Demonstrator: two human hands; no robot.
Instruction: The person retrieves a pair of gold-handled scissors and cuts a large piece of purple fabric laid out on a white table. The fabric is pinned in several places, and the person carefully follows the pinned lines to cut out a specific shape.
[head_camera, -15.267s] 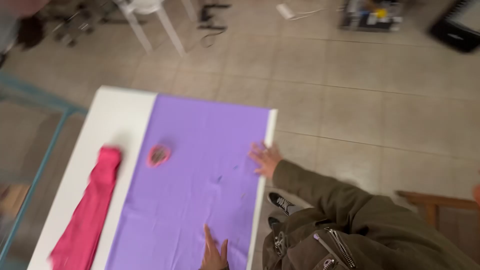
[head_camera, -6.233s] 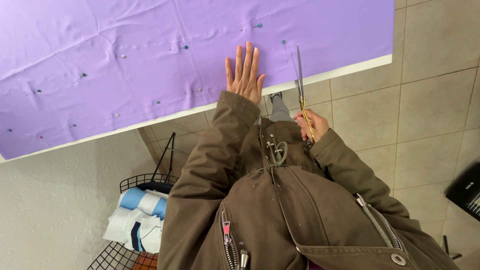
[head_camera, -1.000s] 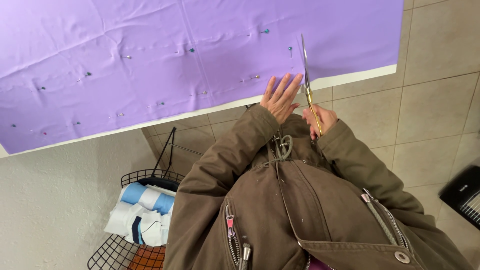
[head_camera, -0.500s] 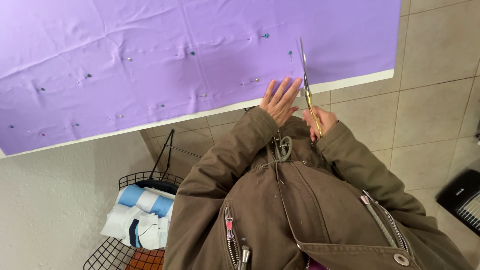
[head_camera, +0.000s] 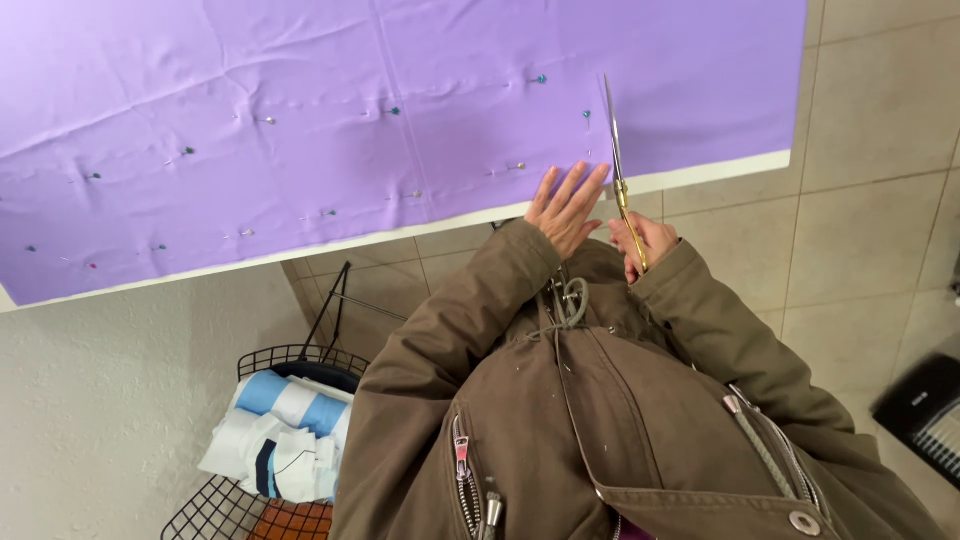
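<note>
— Two hands, entered from our chest outward. Nearest item?

— Olive-brown jacket (head_camera: 600, 420), ours, filling the lower middle. Down to its left we list a black wire basket (head_camera: 250, 460) holding folded blue-and-white cloth.

— Next outward, the hands?

— Left hand (head_camera: 565, 208): fingers spread, flat, pressing the near hem of the purple fabric (head_camera: 400, 130) where it meets the white table edge (head_camera: 700, 175). We judge it is there to keep the cloth from creeping beside the cut. Right hand (head_camera: 645, 240): closed round the gold handles of the scissors (head_camera: 618, 165), just right of the left hand, below the table edge.

— Blades?

— Long, nearly closed as far as we can tell, pointing away from the jacket onto the fabric, well in from its right end.

— Farthest entries?

— Coloured-head pins (head_camera: 395, 111) in rows across the fabric, left of the scissors. Beyond the blade tip we see unpinned cloth. Tiled floor (head_camera: 880, 200) lies right of the table.
</note>
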